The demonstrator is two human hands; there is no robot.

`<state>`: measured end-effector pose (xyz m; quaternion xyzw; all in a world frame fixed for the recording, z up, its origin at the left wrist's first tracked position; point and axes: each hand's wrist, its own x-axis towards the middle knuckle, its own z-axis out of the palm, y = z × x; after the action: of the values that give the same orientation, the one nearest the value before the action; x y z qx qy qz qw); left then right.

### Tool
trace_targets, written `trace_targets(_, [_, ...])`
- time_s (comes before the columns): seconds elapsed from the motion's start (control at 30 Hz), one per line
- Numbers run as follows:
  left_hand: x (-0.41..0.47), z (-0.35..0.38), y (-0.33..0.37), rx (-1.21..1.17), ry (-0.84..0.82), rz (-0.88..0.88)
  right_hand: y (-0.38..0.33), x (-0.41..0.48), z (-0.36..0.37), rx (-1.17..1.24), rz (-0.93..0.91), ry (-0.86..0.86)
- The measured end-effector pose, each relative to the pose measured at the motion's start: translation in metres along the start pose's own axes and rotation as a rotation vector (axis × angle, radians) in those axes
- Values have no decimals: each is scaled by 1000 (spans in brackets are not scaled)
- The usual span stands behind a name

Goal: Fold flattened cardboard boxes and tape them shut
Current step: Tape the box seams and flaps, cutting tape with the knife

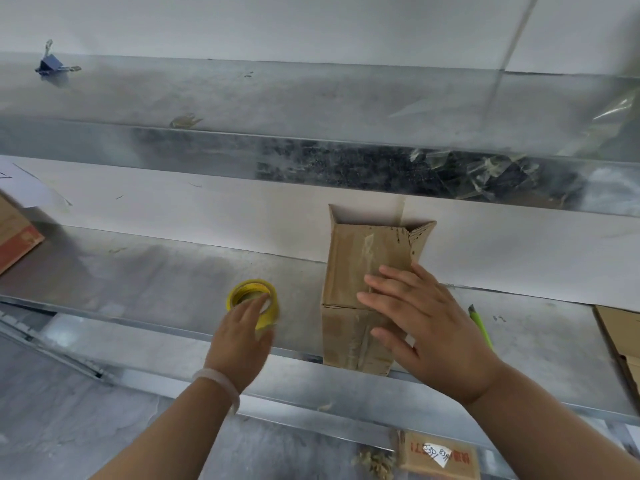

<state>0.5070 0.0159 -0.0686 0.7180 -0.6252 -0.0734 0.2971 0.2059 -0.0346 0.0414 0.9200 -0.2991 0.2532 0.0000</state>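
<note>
Here the cardboard box [349, 258], probably light yet stiff, sits on the metal surface [156, 271] under the flat, spread right hand [426, 327], while the left hand [239, 337] lays loosely straight fingers on the tape roll [250, 284], best gripped by its rim.

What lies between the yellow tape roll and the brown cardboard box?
Only bare grey metal shelf, per the head view, separates the yellow tape roll and the brown cardboard box.
</note>
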Motion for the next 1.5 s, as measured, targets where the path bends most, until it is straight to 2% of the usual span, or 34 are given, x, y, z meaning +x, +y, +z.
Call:
trace_targets(0.1, [5,1,-33,301,-148,-114,-7,5,-2,-3,15,-27])
trace_targets(0.23, [10,-1,-40,468,-180,30,-15,13,-1,-34,97,-100])
trace_targets(0.3, [11,-8,-26,385,-172,-18,-19,18,-2,-41,131,-121])
trace_targets(0.37, [9,-20,-10,242,-47,-17,-27,25,-6,-27,141,-101])
trace_targets(0.5, [3,-60,42,62,165,203,-48,45,-15,127,164,-58])
trace_targets(0.6, [2,-90,84,55,246,294,-60,59,-16,339,268,-133])
trace_targets(0.83, [-2,-102,136,125,265,344,-56,57,-20,437,368,184])
trace_targets(1.03, [-7,-106,149,144,273,325,-51,52,-39,543,377,37])
trace_targets(1.27, [-10,-108,160,170,307,373,-43,50,-54,452,338,97])
trace_targets(1.5, [-6,-120,169,259,236,391,-37,42,-66,665,414,106])
